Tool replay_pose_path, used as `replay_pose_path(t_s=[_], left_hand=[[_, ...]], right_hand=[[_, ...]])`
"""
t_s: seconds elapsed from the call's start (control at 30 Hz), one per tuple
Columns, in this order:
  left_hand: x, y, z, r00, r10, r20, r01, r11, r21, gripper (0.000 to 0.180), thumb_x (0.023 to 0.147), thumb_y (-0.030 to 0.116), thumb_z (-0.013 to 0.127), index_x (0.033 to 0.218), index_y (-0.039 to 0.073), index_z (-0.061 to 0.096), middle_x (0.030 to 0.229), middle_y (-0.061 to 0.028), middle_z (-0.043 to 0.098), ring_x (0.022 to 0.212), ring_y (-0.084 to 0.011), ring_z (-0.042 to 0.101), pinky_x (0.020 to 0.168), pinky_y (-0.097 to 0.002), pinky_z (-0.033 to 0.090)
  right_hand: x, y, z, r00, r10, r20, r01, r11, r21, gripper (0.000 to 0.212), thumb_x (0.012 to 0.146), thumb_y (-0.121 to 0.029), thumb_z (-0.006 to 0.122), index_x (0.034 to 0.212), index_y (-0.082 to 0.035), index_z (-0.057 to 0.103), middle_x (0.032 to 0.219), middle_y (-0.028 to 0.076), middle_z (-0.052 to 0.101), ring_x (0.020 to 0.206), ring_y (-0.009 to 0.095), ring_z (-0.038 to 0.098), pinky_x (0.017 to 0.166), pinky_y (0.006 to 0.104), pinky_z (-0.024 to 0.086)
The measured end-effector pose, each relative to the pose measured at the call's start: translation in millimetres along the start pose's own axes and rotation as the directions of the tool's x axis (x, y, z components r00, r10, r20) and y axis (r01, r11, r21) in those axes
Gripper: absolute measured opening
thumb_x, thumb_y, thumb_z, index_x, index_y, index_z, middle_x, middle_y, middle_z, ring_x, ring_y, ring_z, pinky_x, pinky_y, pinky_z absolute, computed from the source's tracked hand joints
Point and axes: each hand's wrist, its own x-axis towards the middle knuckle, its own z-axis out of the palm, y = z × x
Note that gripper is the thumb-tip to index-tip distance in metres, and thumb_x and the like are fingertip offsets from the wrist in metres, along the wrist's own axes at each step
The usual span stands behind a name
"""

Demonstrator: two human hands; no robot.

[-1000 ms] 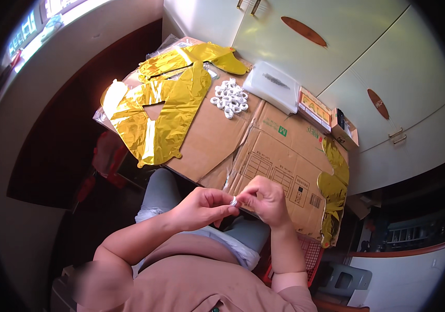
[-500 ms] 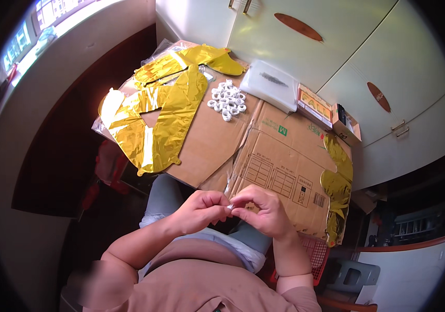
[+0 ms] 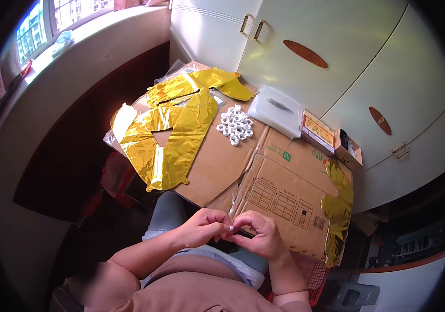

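Observation:
Over my lap, at the near edge of the cardboard, my left hand (image 3: 205, 227) and my right hand (image 3: 260, 235) meet fingertip to fingertip. Both are closed in a pinch on a small white piece (image 3: 230, 228), mostly hidden by the fingers; its kind is too small to make out. Beyond them, on the cardboard sheet (image 3: 222, 166), lies a pile of small white ring-shaped coils (image 3: 235, 125). A flat gold foil balloon shaped like a letter A (image 3: 194, 138) lies left of the pile, with another gold foil balloon (image 3: 207, 79) behind it.
A third gold foil piece (image 3: 336, 218) hangs along the cardboard's right edge. At the back stand a translucent plastic case (image 3: 276, 112), a printed box (image 3: 318, 134) and an open small box (image 3: 348, 148), before white cabinets (image 3: 331, 31). A red basket (image 3: 305, 275) is low right.
The view has tilted up, so the cardboard and balloons sit lower in the picture. My hands stay together on the white piece, with the fingers slightly shifted.

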Motion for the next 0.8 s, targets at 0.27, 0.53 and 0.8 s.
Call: replay_pose_path(t_s=[0.27, 0.53, 0.8], left_hand=[[-2, -1, 1, 0.991, 0.057, -0.122, -0.039, 0.989, 0.143, 0.030, 0.096, 0.024, 0.049, 0.081, 0.002, 0.064, 0.070, -0.0010, 0.057, 0.064, -0.0066, 0.049, 0.056, -0.0224, 0.040], [8, -18, 15, 0.942, 0.157, -0.297, -0.176, 0.984, -0.041, 0.049, 0.100, 0.040, 0.043, 0.076, 0.002, 0.063, 0.070, -0.0028, 0.060, 0.056, -0.0060, 0.043, 0.048, -0.0223, 0.033], [6, 5, 9, 0.958, 0.174, -0.226, -0.140, 0.977, 0.159, 0.053, 0.101, 0.044, 0.038, 0.075, 0.003, 0.058, 0.062, -0.0004, 0.051, 0.053, -0.0070, 0.042, 0.048, -0.0228, 0.034]], right_hand=[[5, 1, 18, 0.971, -0.217, -0.096, 0.203, 0.969, -0.143, 0.026, 0.069, 0.000, 0.080, 0.087, -0.003, 0.060, 0.080, 0.010, 0.060, 0.071, 0.022, 0.061, 0.063, 0.0314, 0.050], [5, 5, 20, 0.993, -0.043, -0.113, 0.033, 0.995, -0.092, 0.028, 0.066, 0.004, 0.079, 0.083, -0.005, 0.059, 0.074, 0.005, 0.060, 0.069, 0.015, 0.060, 0.064, 0.0278, 0.050], [11, -3, 15, 0.992, -0.107, -0.073, 0.095, 0.984, -0.149, 0.023, 0.073, 0.001, 0.075, 0.087, -0.003, 0.058, 0.077, 0.010, 0.059, 0.068, 0.021, 0.062, 0.061, 0.0315, 0.050]])
